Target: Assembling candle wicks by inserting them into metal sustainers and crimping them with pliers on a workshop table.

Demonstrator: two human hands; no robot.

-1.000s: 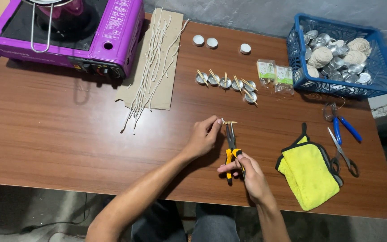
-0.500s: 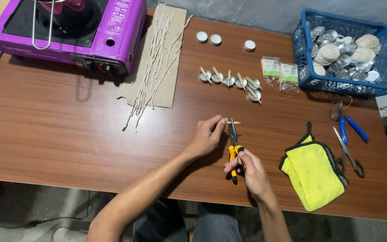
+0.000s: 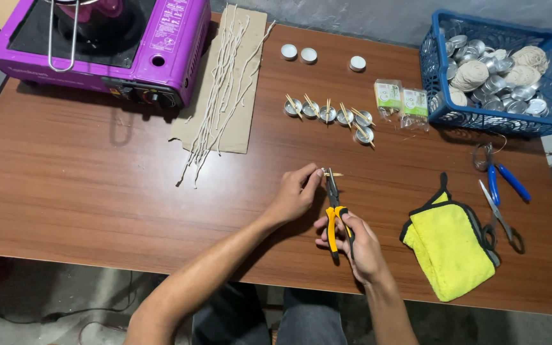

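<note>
My left hand pinches one end of a thin wooden stick just above the brown table. My right hand grips the yellow-and-black handles of a pair of pliers. The plier jaws close on the stick right beside my left fingertips. Behind them stands a row of small metal cups with sticks in them.
A purple gas stove sits at the back left, beside cardboard with white wicks. Three white-filled cups lie at the back. A blue basket of cups and twine, two packets, scissors, blue pliers and a yellow cloth are at the right.
Both hands have stayed at the same spot holding the stick and pliers; only the camera view has shifted slightly.
</note>
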